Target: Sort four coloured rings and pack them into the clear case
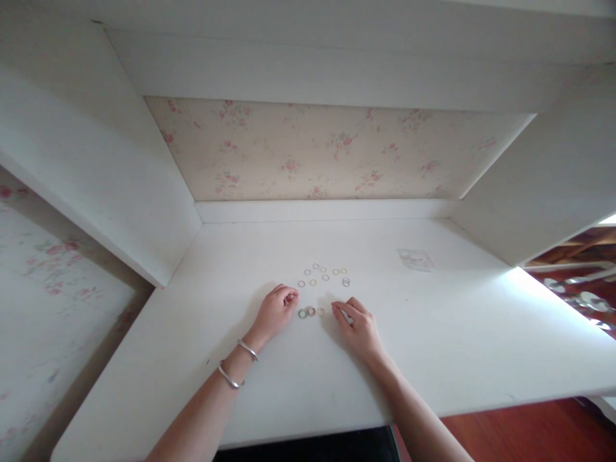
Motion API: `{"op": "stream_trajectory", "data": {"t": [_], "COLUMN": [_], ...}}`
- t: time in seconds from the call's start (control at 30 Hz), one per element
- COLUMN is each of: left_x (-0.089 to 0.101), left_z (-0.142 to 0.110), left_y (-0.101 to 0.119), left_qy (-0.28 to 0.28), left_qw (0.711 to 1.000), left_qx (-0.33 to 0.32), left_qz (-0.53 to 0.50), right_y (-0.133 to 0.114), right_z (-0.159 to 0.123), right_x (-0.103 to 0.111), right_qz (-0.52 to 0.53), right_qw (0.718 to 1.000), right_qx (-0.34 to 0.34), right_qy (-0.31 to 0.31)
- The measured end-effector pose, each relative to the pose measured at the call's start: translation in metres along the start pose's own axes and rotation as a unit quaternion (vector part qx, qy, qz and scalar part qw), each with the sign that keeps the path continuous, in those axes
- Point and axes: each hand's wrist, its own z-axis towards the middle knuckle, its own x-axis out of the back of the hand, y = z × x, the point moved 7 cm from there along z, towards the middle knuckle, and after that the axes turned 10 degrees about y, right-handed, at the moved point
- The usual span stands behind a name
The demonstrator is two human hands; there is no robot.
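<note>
Several thin rings lie on the white desktop, loosely spread beyond my hands, among them a gold-toned ring (313, 282) and a pair of overlapping rings (346, 282). Closer to me, between the hands, is a short row: a greenish ring (303, 314), a thicker reddish-brown ring (311, 312) and a thin gold ring (321, 312). Just left of this row rests my left hand (275, 313), fingers curled and thumb against them. My right hand (357, 326) is to the right of the gold ring, thumb and forefinger tips close together. Whatever either hand pinches is too small to make out.
A clear plastic bag (416, 260) lies flat toward the back right of the desktop (481, 333). White side panels and an overhead shelf enclose the desk, with a floral-papered wall (308, 151) behind. A black seat edge (308, 449) shows at the front.
</note>
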Motion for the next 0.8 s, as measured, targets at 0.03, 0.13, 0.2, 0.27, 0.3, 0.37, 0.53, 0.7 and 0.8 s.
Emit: {"op": "stream_trajectory", "data": {"t": [0.03,0.13,0.2,0.27,0.3,0.37,0.53,0.7,0.8], "left_x": [-0.001,-0.009,-0.015,-0.022,-0.026,-0.035,-0.051,-0.053,-0.045], "left_z": [0.002,0.014,0.023,0.032,0.036,0.041,0.047,0.047,0.041], "left_y": [0.002,0.01,0.016,0.021,0.023,0.024,0.02,0.02,0.03], "left_qy": [-0.007,-0.035,-0.046,-0.058,-0.065,-0.079,-0.097,-0.11,-0.112], "left_qw": [1.0,0.996,0.992,0.986,0.984,0.979,0.977,0.98,0.982], "left_qx": [-0.007,-0.032,-0.047,-0.061,-0.065,-0.066,-0.059,-0.062,-0.073], "left_qz": [0.014,0.072,0.111,0.141,0.154,0.175,0.179,0.154,0.136], "right_y": [0.004,0.01,0.011,0.011,0.011,0.011,0.012,0.014,0.015], "right_z": [0.0,0.001,0.002,0.003,0.004,0.004,0.005,0.004,0.004], "right_x": [0.002,0.003,0.002,0.002,0.002,0.003,0.004,0.003,0.002], "right_qz": [0.005,0.009,0.015,0.019,0.02,0.019,0.03,0.037,0.04], "right_qw": [1.0,0.999,0.999,0.999,0.999,0.999,0.999,0.998,0.998], "right_qx": [-0.016,-0.038,-0.039,-0.039,-0.038,-0.037,-0.041,-0.043,-0.046], "right_qy": [0.012,0.022,0.015,0.013,0.014,0.016,0.007,0.003,0.006]}}
